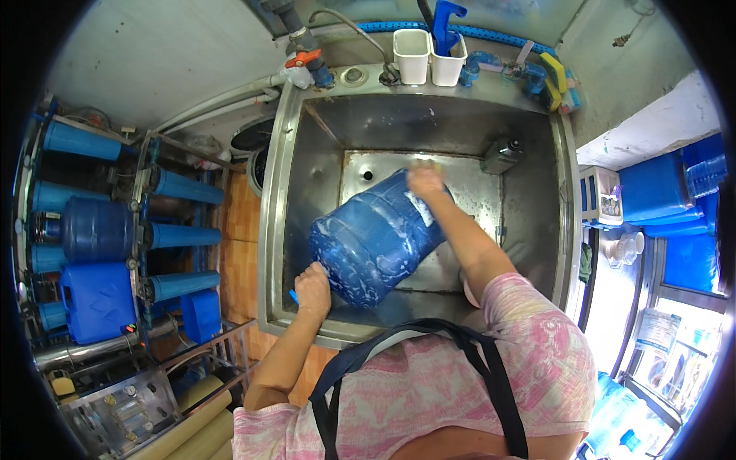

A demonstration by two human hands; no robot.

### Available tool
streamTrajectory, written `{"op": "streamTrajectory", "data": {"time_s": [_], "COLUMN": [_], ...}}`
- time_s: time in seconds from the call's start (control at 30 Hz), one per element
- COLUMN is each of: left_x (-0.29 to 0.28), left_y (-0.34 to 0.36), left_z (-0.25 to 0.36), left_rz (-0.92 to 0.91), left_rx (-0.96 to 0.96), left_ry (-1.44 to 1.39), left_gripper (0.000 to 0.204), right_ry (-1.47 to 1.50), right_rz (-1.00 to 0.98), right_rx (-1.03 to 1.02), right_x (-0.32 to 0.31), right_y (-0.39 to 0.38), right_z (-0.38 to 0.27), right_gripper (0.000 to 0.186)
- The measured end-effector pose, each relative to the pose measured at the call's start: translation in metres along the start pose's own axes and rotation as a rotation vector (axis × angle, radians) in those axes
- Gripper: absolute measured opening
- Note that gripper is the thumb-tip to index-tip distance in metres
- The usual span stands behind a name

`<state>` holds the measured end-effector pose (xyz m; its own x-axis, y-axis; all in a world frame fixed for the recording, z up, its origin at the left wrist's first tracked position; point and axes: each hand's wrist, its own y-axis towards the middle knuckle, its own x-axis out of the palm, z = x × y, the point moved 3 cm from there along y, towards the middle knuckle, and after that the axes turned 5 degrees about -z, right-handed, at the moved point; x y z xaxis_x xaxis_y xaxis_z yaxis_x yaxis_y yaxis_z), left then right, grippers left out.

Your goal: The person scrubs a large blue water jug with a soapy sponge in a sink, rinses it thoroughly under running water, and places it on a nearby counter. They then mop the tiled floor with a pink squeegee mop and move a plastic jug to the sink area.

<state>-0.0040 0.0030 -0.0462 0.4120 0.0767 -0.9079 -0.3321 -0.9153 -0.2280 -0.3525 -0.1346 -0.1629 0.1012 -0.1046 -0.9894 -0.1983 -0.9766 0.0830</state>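
A large blue water jug (376,238) lies on its side, slanted, in the steel sink (274,230), streaked with white suds. At its near left end is my left hand (313,290), closed in a fist against the jug's bottom edge. A small blue piece (294,296) sticks out beside that fist; its kind cannot be made out. My right arm reaches across to the jug's far end, where my right hand (425,181) lies over the shoulder near a white label (420,207). Motion smears its fingers, and the jug's neck is hidden.
Two white containers (412,57) stand on the sink's back ledge, with a blue tool (445,27) in one. A dark bottle (502,156) occupies the sink's far right corner. Yellow sponges (553,73) sit at the back right. Blue filter tubes (184,186) fill the left side.
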Motion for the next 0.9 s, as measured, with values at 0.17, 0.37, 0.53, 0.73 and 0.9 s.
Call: {"op": "streamTrajectory", "data": {"time_s": [0.17,0.37,0.53,0.73,0.9], "left_x": [-0.011,-0.016,-0.022,-0.04,-0.025], "left_y": [0.017,0.03,0.03,0.037,0.022], "left_z": [-0.013,-0.021,-0.021,-0.023,-0.02], "left_rz": [-0.483,-0.588,-0.595,-0.72,-0.532], "left_rx": [-0.06,-0.078,-0.096,-0.042,-0.101], "left_ry": [-0.247,-0.336,-0.359,-0.363,-0.361], "left_gripper": [0.04,0.047,0.049,0.049,0.038], "right_ry": [0.645,0.679,0.55,0.724,0.515], "right_rz": [-0.388,-0.152,-0.16,0.036,-0.149], "right_rx": [-0.633,-0.613,0.081,-0.669,-0.446], "right_x": [-0.068,-0.066,-0.002,-0.097,-0.063], "right_y": [-0.042,-0.076,-0.014,-0.105,-0.067], "right_z": [-0.159,-0.095,0.028,-0.132,-0.077], "right_gripper": [0.033,0.027,0.036,0.035,0.031]}}
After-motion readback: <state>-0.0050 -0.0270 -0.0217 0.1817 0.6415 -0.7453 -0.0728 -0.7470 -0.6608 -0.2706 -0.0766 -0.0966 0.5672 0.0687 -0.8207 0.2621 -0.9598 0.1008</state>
